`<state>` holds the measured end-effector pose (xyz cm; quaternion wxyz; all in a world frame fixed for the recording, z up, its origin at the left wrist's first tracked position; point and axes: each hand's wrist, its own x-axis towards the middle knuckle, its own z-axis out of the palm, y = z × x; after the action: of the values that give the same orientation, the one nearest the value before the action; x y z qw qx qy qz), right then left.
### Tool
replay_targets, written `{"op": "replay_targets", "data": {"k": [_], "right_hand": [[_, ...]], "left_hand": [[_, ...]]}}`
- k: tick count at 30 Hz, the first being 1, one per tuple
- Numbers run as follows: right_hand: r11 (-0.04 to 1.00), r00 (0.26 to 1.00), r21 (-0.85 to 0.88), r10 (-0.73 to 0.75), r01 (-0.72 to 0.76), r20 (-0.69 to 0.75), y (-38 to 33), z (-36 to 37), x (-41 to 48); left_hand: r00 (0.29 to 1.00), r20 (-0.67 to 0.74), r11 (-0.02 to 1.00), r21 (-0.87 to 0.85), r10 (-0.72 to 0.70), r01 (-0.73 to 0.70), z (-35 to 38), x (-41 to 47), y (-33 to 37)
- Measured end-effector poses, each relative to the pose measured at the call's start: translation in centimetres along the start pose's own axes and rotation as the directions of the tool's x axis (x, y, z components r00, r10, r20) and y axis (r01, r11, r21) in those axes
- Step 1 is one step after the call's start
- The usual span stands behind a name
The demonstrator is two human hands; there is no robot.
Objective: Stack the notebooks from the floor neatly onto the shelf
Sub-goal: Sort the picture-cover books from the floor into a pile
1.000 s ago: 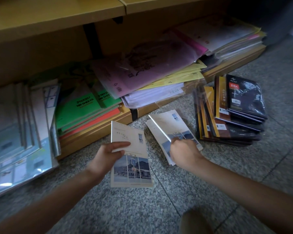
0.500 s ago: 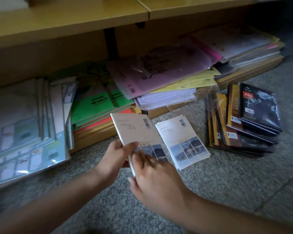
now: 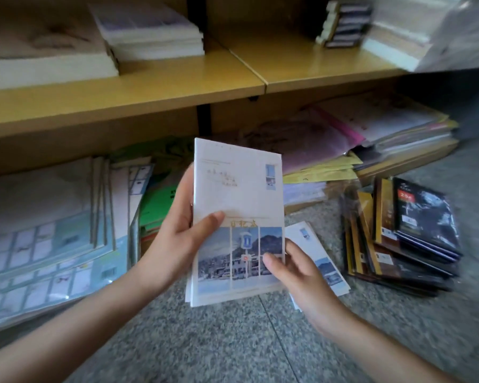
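I hold a small stack of white notebooks [image 3: 238, 194] with a blue photo strip on the cover, upright and lifted off the floor. My left hand [image 3: 177, 239] grips its left edge, thumb across the cover. My right hand [image 3: 293, 272] pinches the lower right corner. Another white notebook [image 3: 321, 261] of the same kind lies on the grey stone floor just behind my right hand. The yellow wooden shelf [image 3: 177, 87] runs across the view above.
On the shelf sit paper stacks [image 3: 150, 31] at left and a dark-spined pile [image 3: 343, 23] at right. Below, plastic-wrapped sheets [image 3: 47, 239], green pads [image 3: 161, 203] and pink and yellow folders [image 3: 315, 142] fill the bottom level. Black and gold packs [image 3: 404, 233] lie on the floor at right.
Both hands have raised the white notebooks from the floor to upright in front of the shelf. My view has tilted up, and the shelf top with its stacks now shows.
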<state>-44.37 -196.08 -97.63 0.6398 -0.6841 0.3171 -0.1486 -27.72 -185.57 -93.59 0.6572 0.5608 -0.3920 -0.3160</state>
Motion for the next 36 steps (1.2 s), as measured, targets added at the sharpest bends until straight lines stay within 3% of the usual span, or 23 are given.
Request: {"op": "replay_targets", "data": {"k": [4,10,13,17,21,23,25,29,31,33,34,36], "right_hand": [[0.966,0.970,0.133,-0.233,0.222,0.072,-3.3,0.7,-0.8],[0.851,0.862,0.209,-0.503,0.482,0.058,-11.9,0.7,0.9],[0.863,0.893,0.253,-0.450,0.438,-0.011,-16.7,0.9,4.5],[0.882,0.945,0.352,-0.328,0.312,-0.016,-23.0,1.3,10.9],[0.940,0.991,0.315,-0.133,0.133,-0.019,-27.1,2.4,16.0],[0.968,0.996,0.238,-0.074,0.083,-0.046,-28.0,3.1,17.8],[0.962,0.997,0.269,-0.034,0.052,-0.071,-28.1,3.9,18.8],[0.918,0.991,0.377,-0.130,0.126,-0.014,-26.8,5.1,19.6],[0.956,0.973,0.180,-0.229,0.232,-0.040,-25.6,5.6,19.9],[0.932,0.928,-0.164,-0.346,0.324,-0.138,-24.9,6.3,19.6],[0.869,0.884,-0.315,-0.443,0.382,-0.150,-24.6,6.7,19.4],[0.688,0.784,-0.481,-0.621,0.544,-0.001,-24.4,7.2,19.3]], "left_hand": [[0.988,-0.089,0.986,-0.101,0.125,-0.134,-0.7,1.0,3.3],[0.893,-0.221,0.919,0.062,0.392,-0.389,-2.5,3.5,9.6],[0.836,-0.298,0.888,0.151,0.460,-0.434,-3.7,4.5,12.9],[0.791,-0.476,0.921,0.142,0.385,-0.363,-5.8,5.0,14.0],[0.797,-0.477,0.927,0.243,0.371,-0.287,-7.3,4.7,12.8],[0.798,-0.477,0.925,0.277,0.369,-0.262,-7.8,4.8,12.2],[0.794,-0.485,0.924,0.296,0.365,-0.244,-8.2,4.9,12.0],[0.785,-0.500,0.920,0.324,0.364,-0.220,-9.0,4.9,11.3],[0.791,-0.502,0.925,0.316,0.351,-0.211,-9.1,4.9,11.1],[0.798,-0.500,0.927,0.324,0.337,-0.189,-9.2,5.0,11.0],[0.798,-0.497,0.925,0.331,0.340,-0.188,-9.3,5.0,10.9],[0.800,-0.482,0.913,0.359,0.358,-0.192,-9.2,4.9,11.0]]}}
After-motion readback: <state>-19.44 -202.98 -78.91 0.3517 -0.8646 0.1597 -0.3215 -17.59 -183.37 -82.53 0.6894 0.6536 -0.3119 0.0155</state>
